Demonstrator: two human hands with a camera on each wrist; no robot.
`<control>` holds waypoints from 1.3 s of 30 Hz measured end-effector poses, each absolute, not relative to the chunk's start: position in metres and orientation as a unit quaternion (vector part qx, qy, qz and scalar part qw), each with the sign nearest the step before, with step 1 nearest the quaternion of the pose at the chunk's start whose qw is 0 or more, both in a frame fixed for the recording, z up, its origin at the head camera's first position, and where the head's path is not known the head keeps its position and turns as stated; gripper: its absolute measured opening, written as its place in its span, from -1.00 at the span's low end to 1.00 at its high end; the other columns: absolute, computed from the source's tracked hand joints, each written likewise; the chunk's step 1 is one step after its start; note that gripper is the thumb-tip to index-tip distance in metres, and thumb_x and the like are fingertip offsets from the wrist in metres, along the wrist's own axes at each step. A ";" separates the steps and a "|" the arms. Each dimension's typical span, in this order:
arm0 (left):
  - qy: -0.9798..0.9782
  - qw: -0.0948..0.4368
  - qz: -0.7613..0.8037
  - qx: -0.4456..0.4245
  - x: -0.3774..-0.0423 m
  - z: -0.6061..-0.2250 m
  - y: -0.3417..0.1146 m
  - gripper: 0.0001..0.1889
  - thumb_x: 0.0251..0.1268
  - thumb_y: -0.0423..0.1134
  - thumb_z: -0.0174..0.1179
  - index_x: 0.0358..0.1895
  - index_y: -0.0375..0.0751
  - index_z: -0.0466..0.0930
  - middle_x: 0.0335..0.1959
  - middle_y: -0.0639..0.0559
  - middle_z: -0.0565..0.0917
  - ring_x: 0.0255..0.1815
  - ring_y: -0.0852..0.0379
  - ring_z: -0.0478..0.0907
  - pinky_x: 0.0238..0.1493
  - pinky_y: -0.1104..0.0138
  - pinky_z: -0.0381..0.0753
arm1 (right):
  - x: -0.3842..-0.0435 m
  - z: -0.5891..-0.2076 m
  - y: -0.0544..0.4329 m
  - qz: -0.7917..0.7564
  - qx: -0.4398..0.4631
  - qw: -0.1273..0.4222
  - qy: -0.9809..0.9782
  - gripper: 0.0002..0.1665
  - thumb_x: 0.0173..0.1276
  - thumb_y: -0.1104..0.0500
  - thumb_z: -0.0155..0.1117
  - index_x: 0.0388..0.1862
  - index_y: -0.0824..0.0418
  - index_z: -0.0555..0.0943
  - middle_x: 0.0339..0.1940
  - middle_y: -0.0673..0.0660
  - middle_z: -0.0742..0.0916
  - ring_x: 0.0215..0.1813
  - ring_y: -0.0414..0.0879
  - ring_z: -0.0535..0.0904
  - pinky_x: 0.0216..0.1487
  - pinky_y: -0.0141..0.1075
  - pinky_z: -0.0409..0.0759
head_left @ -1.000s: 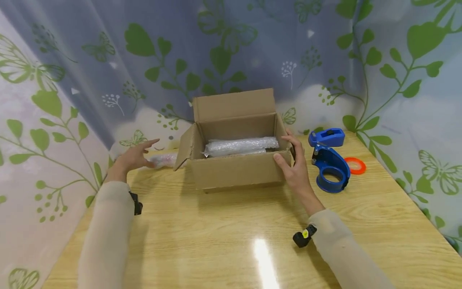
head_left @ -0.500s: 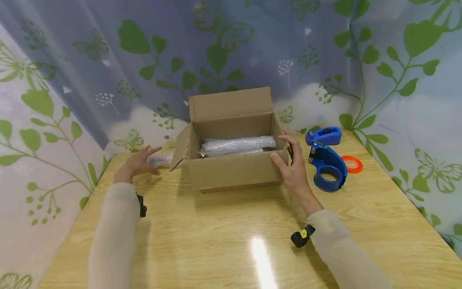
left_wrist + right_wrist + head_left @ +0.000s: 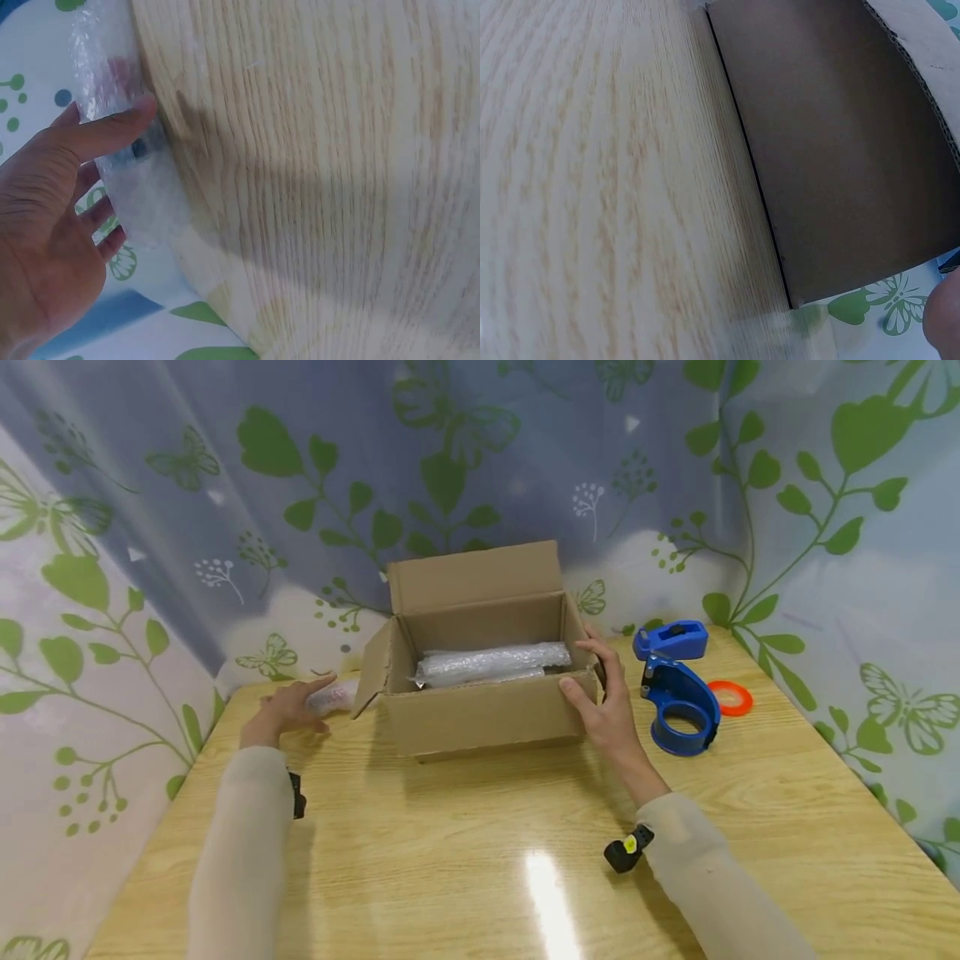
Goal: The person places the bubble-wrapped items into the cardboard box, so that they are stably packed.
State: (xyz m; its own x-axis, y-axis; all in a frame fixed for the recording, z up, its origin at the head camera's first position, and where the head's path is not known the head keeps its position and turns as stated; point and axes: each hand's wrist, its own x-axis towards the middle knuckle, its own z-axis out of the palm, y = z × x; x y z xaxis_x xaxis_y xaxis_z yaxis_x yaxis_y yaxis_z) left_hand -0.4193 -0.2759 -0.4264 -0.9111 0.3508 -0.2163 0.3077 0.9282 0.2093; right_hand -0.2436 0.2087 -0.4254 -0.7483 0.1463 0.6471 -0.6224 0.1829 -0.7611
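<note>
My left hand (image 3: 288, 708) is at a small bubble-wrapped package (image 3: 333, 696) on the table left of the box. In the left wrist view, its thumb lies across the clear wrap (image 3: 146, 191) while the fingers reach round the far side; pink and dark bits show through the plastic. With my right hand (image 3: 609, 714) I hold the right end of an open cardboard box (image 3: 483, 722), thumb on the front wall and fingers over the right side. Inside the box lies a long bubble-wrapped roll (image 3: 491, 662), with more wrap partly hidden beneath it.
To the box's right stand a blue tape dispenser (image 3: 671, 641) and a blue hand-held tape holder (image 3: 684, 718). An orange ring of tape (image 3: 731, 698) lies beside them. The box's back flap (image 3: 476, 575) stands up against a patterned curtain, and its left flap (image 3: 372, 667) sticks outward.
My left hand has moved slightly right and closed in round the small bubble-wrapped package. The right hand keeps its hold on the box. The head view has shifted a little.
</note>
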 end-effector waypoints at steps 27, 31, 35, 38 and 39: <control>0.935 0.194 0.222 0.198 -0.384 -0.407 -0.292 -0.29 0.31 -0.26 0.39 0.51 -0.05 0.34 0.42 -0.55 0.33 0.40 -0.54 0.31 0.24 -0.41 0.40 | -0.242 -0.422 0.207 0.617 0.160 0.299 -0.710 -0.41 0.47 0.41 0.23 0.43 0.39 0.35 0.70 0.17 0.22 0.71 0.01 0.02 0.68 0.07 -0.03; 0.932 0.205 0.224 0.196 -0.378 -0.397 -0.297 -0.29 0.30 -0.28 0.39 0.51 -0.06 0.34 0.40 -0.54 0.33 0.39 -0.54 0.31 0.22 -0.40 0.42 | -0.242 -0.424 0.207 0.620 0.159 0.296 -0.709 -0.40 0.47 0.42 0.22 0.44 0.39 0.34 0.71 0.17 0.22 0.72 0.01 0.01 0.68 0.09 -0.04; 0.932 0.197 0.224 0.207 -0.370 -0.383 -0.298 -0.26 0.25 -0.30 0.43 0.50 -0.10 0.35 0.36 -0.55 0.35 0.35 -0.53 0.34 0.18 -0.37 0.46 | -0.241 -0.425 0.208 0.622 0.155 0.294 -0.710 -0.41 0.48 0.40 0.22 0.45 0.37 0.34 0.71 0.16 0.22 0.72 0.00 0.01 0.68 0.10 -0.04; 0.932 0.184 0.221 0.219 -0.364 -0.371 -0.300 -0.25 0.21 -0.33 0.45 0.48 -0.13 0.38 0.34 -0.54 0.37 0.32 -0.50 0.36 0.14 -0.34 0.50 | -0.241 -0.425 0.208 0.622 0.154 0.292 -0.710 -0.40 0.48 0.40 0.23 0.45 0.36 0.34 0.70 0.19 0.21 0.72 0.01 0.00 0.68 0.12 -0.04; 0.933 0.178 0.219 0.223 -0.364 -0.369 -0.303 -0.25 0.20 -0.34 0.45 0.48 -0.13 0.38 0.34 -0.52 0.39 0.32 -0.48 0.38 0.13 -0.31 0.52 | -0.241 -0.425 0.208 0.621 0.155 0.292 -0.710 -0.40 0.48 0.40 0.23 0.45 0.36 0.34 0.70 0.22 0.20 0.72 0.03 0.00 0.67 0.13 -0.04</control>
